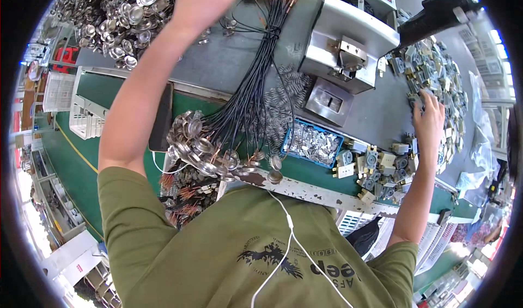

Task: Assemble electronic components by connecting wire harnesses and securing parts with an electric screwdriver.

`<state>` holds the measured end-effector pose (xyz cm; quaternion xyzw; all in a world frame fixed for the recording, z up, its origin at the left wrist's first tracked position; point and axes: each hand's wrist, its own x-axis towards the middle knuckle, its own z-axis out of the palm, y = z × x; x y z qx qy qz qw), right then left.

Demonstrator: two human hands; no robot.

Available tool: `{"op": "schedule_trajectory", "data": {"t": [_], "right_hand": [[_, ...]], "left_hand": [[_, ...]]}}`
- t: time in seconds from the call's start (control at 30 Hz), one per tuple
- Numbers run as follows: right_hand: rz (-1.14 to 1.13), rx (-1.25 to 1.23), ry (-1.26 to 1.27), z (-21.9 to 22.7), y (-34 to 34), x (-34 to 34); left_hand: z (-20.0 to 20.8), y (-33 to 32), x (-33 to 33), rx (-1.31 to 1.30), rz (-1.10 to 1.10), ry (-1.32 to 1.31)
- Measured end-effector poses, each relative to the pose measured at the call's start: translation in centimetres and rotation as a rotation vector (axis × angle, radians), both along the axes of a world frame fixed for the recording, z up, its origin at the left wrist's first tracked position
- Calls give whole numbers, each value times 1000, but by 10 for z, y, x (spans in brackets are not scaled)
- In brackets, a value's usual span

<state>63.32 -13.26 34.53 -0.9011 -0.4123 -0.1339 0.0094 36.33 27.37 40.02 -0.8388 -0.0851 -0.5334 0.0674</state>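
My left hand reaches to the upper edge of the view, beside a bundle of black wires with copper-coloured ends. Its fingers are cut off by the edge, so what they hold, if anything, is hidden. Round metal caps hang at the near end of the wires. Out to the right, my right hand rests at a heap of small grey blocks with brass-coloured metal pieces. Its fingers are bent and apart, touching the heap, with no part plainly gripped.
A bench machine with a metal fixture stands at centre right. Near it are a blue tray of small metal pieces, loose springs and more grey blocks. Metal caps are piled far left; a dark flat device lies nearer.
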Motion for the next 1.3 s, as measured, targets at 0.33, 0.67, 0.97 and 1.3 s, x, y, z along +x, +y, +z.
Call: {"op": "schedule_trajectory", "data": {"t": [0.33,0.67,0.97,1.3], "right_hand": [[9,-108,-48,1,-8,9],[95,778,1091,25,2,-70],[398,668,1479,37,12,-128],[378,485,1115,16,60,-145]], "left_hand": [[-61,-50,38,33,6,1084],[-77,-42,36,121,-139,835],[-7,-65,-7,-779,-415,634],[18,-81,-36,-926,-321,808]]}}
